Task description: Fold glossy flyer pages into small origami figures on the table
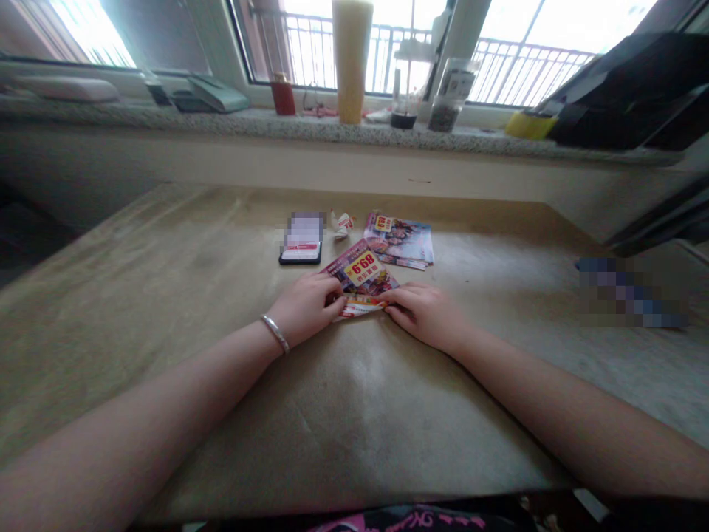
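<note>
A colourful printed flyer (363, 267) with a large price on it lies flat on the table between my hands. Its near edge is folded over into a white and orange strip. My left hand (314, 301), with a silver bangle at the wrist, pinches the left end of that fold. At the right end, the fingers of my right hand (424, 310) close on the folded edge. Just behind the flyer sits a small stack of similar flyers (404, 240). A crumpled or folded piece of white and red paper (342, 224) stands to their left.
A phone (302, 240) with its screen lit lies left of the paper piece. Toward the right of the table (221, 414) is a blurred-out long object (631, 295). The windowsill (221, 122) beyond holds a tall yellowish cylinder (351, 63), a red jar (283, 96) and other items.
</note>
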